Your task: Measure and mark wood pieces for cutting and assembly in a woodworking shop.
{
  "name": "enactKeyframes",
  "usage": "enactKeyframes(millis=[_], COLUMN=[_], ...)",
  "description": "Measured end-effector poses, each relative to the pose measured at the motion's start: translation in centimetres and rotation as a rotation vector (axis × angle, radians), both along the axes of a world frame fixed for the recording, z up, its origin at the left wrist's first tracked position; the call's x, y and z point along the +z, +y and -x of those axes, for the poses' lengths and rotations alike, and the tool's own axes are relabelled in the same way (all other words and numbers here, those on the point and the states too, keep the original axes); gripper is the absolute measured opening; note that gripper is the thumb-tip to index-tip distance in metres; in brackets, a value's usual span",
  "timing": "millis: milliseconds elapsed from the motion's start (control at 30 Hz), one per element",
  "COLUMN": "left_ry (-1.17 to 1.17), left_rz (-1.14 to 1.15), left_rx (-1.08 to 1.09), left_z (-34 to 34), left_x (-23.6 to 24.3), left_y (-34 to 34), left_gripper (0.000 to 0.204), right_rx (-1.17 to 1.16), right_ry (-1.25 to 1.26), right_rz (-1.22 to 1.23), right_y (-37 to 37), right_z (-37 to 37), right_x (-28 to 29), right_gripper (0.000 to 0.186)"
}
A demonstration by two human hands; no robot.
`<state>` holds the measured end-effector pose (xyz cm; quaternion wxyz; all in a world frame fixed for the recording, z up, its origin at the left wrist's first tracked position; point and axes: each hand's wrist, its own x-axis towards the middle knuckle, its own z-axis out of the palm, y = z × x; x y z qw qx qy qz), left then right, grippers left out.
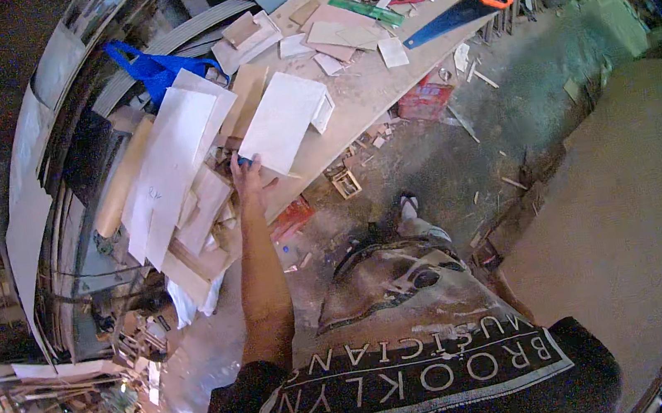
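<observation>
My left hand (247, 176) reaches over the workbench's near edge with its fingers curled round a small dark blue object (244, 161), too small to name. Right beside it lies a white rectangular board (283, 122), its lower corner close to my fingers. Under and behind that board are a tan panel (247, 100) and a small white frame-like piece (324, 113). Low at my right side hangs my right hand (486, 256), small and dim; its fingers cannot be made out.
On the bench (364, 110) lie a handsaw (448, 19) with an orange handle, a green strip (366, 10) and several board offcuts. Large white panels (170, 157) and a blue bag (158, 69) lie left. Wood scraps and a red crate (424, 101) are on the floor; a big brown sheet (618, 227) stands right.
</observation>
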<state>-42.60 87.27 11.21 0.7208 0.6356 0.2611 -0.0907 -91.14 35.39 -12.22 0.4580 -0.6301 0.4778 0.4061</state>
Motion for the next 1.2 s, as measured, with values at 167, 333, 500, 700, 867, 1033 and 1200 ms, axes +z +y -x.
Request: enactKeyframes(millis=[167, 333, 500, 700, 867, 1033, 1200], left_ry=[-0.177, -0.299, -0.328, -0.472, -0.472, -0.483, -0.280], left_rz=[-0.148, -0.269, -0.232, -0.462, -0.260, -0.446, -0.579], left_rx=[-0.044, -0.084, -0.153, -0.092, 0.025, 0.088, -0.254], left_z=[0.8, 0.7, -0.3, -1.9, -1.0, 4.6, 15.2], left_x=[1.1, -0.1, -3.7, -6.8, -6.8, -7.9, -13.0], left_y=[-0.4, 0.0, 2.1, 2.8, 3.8, 5.1, 4.4], left_gripper=[0.077, 0.067, 0.071, 0.072, 0.065, 0.042, 0.042], right_rx=[-0.090, -0.180, 0.025, 0.040, 0.058, 0.147, 0.264], right_ry=[-0.186, -0.793, -0.460, -0.258, -0.233, -0.268, -0.308], right_rz=[-0.003, 0.071, -0.041, 0.019, 0.035, 0.038, 0.038], right_y=[5.4, 11.8, 13.8, 14.2, 13.6, 12.3, 11.3], right_z=[-4.3, -7.6, -5.2, 0.1, -0.1, -3.4, -7.4], right_x=[1.6, 3.1, 4.3, 3.5, 2.5, 2.3, 2.0], right_gripper=[0.029, 0.031, 0.026, 0.025, 0.024, 0.024, 0.023])
